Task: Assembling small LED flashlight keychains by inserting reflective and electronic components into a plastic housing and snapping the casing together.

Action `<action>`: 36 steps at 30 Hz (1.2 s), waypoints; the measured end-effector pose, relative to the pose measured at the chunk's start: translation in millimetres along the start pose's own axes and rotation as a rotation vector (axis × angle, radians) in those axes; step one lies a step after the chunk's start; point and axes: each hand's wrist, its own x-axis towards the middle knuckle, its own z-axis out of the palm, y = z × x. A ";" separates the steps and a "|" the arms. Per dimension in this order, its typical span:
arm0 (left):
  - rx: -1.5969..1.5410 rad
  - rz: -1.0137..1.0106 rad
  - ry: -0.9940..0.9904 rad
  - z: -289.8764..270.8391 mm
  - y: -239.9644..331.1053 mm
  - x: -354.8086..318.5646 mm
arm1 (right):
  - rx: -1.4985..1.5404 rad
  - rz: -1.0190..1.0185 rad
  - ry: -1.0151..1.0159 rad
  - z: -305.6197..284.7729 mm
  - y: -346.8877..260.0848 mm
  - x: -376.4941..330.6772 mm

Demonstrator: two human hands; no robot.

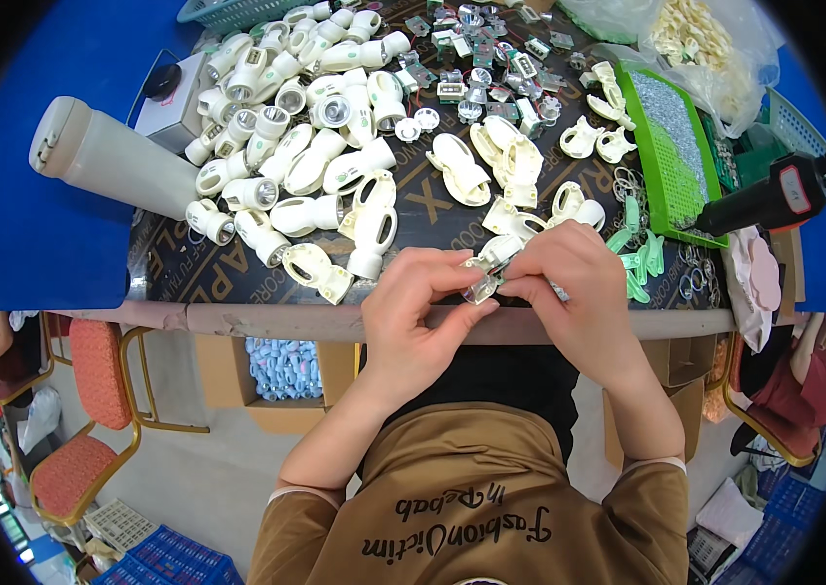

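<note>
Over the table's near edge, my left hand (411, 317) and my right hand (577, 302) meet with their fingertips pinched on a small flashlight part (484, 286). It looks partly clear and shiny, with a whitish piece beside it; the fingers cover much of it. Just beyond my hands lie cream flashlight shell halves (511, 218). To their left is a large heap of cream mini flashlights (320, 156), many with silver reflectors showing. Small circuit pieces with clear reflectors (476, 88) are scattered at the far middle.
A white bottle (111, 156) leans at the left. Rightward are mint-green clips (639, 258), metal rings (701, 273), a green basket (632, 127) of tiny silvery parts and a black electric screwdriver (764, 200). A bag of cream pieces (691, 49) sits behind. Below the table stands a carton (228, 375).
</note>
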 end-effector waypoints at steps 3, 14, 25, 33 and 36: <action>-0.006 0.001 0.010 0.8 -0.7 -1.1 | -0.158 -0.143 0.020 -1.8 1.2 -1.2; -0.176 -0.046 0.014 -0.4 1.9 -2.2 | -0.484 -0.580 0.254 8.3 15.1 -8.9; -0.171 -0.087 0.047 1.1 2.9 -2.5 | -0.198 -0.294 0.199 -2.3 11.2 -16.8; -0.154 -0.058 0.005 -1.1 2.5 -2.9 | -0.383 0.020 0.170 -46.0 49.0 10.3; -0.162 -0.053 -0.010 -0.1 1.5 -1.0 | -0.517 0.113 0.151 -62.7 79.1 28.3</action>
